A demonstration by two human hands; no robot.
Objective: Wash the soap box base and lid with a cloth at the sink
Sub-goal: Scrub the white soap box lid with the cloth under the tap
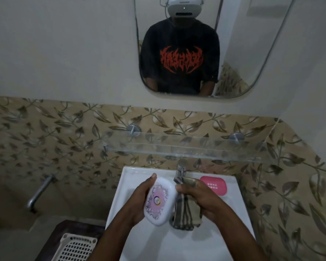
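My left hand [139,196] grips the white soap box lid [159,201], which has a pink and purple floral print and is tilted over the white sink [120,196]. My right hand [199,196] grips a striped beige cloth [186,213] that hangs down beside the lid's right edge. The pink soap box base [214,185] lies on the sink's back right ledge, apart from both hands.
A chrome tap [181,171] stands at the back of the sink, under a glass shelf [186,147]. A mirror [196,46] hangs above. A wall tap [40,193] juts out on the left. A white plastic basket [75,247] sits at lower left.
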